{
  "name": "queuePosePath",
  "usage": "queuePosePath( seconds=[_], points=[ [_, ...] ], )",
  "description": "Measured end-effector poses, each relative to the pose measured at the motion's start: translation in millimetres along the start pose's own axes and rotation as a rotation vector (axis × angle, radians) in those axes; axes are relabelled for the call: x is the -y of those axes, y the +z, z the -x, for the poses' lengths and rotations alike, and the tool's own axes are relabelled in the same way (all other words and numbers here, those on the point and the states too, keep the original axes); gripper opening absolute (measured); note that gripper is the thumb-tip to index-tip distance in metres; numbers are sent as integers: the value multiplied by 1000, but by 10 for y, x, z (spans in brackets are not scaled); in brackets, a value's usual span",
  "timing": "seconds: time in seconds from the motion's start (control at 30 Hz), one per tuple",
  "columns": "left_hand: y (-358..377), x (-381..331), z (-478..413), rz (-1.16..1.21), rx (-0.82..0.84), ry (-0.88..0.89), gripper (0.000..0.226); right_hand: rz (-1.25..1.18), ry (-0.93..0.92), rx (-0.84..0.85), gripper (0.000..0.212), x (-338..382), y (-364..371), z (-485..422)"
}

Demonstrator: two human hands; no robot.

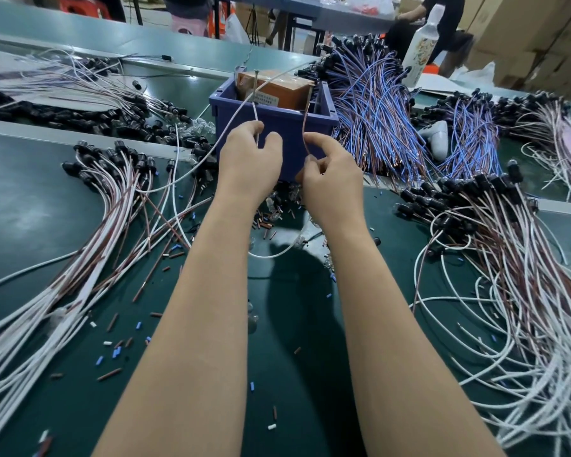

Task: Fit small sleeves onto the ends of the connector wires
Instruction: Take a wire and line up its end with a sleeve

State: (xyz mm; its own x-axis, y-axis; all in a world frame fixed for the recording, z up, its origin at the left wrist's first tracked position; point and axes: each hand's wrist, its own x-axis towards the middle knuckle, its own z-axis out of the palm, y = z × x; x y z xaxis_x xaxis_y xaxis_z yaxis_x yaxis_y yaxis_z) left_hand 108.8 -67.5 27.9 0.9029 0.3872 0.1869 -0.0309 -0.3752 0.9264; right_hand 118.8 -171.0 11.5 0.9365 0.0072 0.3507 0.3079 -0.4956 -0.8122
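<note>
Head view. The work surface is a dark green mat (47, 199) over a long bench, with a blue plastic bin (277, 123) standing at its centre; all positions below are given from this bin. Inside the bin sits an orange-brown taped block (277, 89). Beyond the bin, the room shows stacked cardboard cartons (524, 34), a seated person (442, 28) at another table, and a white printed bottle (421, 47).

Right of the bin lies a dense bundle of blue-and-brown wires (376, 120) ending in black connectors. Left of the bin and nearer me, white-and-brown wires (106, 206) fan out across the mat. A further tangle of white-and-brown leads (524, 275) lies right of the bin and nearer me.

Just in front of the bin, my left hand (249, 163) pinches a thin white wire (255, 122) between thumb and forefinger. The wire rises upright against the bin's front wall. Beside it, my right hand (330, 179) pinches a brown wire (305, 133) between thumb and forefinger, its other fingers curled. This wire also stands upright before the bin. I cannot tell whether either fingertip holds a sleeve.

Loose sleeves (116, 352), short brown, blue and white tubes, lie scattered over the mat on my side of the bin.
</note>
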Motion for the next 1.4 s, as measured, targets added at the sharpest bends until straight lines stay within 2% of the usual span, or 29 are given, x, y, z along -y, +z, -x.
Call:
queuePosePath(
  seconds=[0.07, 0.13, 0.2, 0.27, 0.33, 0.43, 0.47, 0.53, 0.6, 0.63, 0.73, 0.83, 0.97, 1.1, 1.27, 1.33, 1.4],
  points=[
    [-72, 9, -10, -141, 26, -29, 30, 3, 23, 56, 29, -31, -59, -36],
    [-191, 19, -22, -321, 64, -90, 33, 81, 71, 115, 28, -117, -191, -93],
    [-308, 30, -31, -441, 46, -148, 34, 298, 161, 181, 29, -252, -380, -141],
    [-387, 8, -38, -508, -49, -158, 36, 509, 288, 317, 30, -349, -527, -134],
    [-401, -62, -31, -537, -174, -96, 37, 575, 361, 412, 32, -389, -570, -107],
    [-357, -187, 16, -461, -299, 120, 29, 535, 348, 435, 18, -354, -543, -73],
    [-322, -201, 23, -411, -246, 191, 26, 520, 337, 446, 12, -346, -541, -70],
    [-236, -197, 84, -332, 26, 246, 23, 386, 312, 436, 5, -315, -550, -63],
    [-135, -168, 149, -346, 332, 246, 26, 115, 249, 357, 5, -249, -554, -84],
    [-91, -149, 168, -357, 428, 250, 27, -19, 219, 321, 4, -199, -548, -95],
    [-38, -105, 164, -258, 510, 253, 26, -354, 236, 317, 3, -89, -502, -101],
    [-83, -60, 131, -140, 497, 212, 17, -577, 305, 361, 9, -65, -500, -75],
    [-122, -39, 126, -29, 497, 162, 14, -677, 317, 400, 11, -43, -504, -62],
    [-124, -26, 113, 32, 491, 86, 17, -509, 269, 392, 9, -52, -463, -59],
    [-120, -6, 115, -87, 509, 12, 20, -354, 234, 305, 11, -43, -321, -75],
    [-132, 3, 82, -201, 383, 37, 24, -352, 237, 259, 12, -24, -254, -73],
    [-163, 7, 3, -382, 121, 88, 27, -329, 242, 217, 12, -15, -226, -73]
  ],
)
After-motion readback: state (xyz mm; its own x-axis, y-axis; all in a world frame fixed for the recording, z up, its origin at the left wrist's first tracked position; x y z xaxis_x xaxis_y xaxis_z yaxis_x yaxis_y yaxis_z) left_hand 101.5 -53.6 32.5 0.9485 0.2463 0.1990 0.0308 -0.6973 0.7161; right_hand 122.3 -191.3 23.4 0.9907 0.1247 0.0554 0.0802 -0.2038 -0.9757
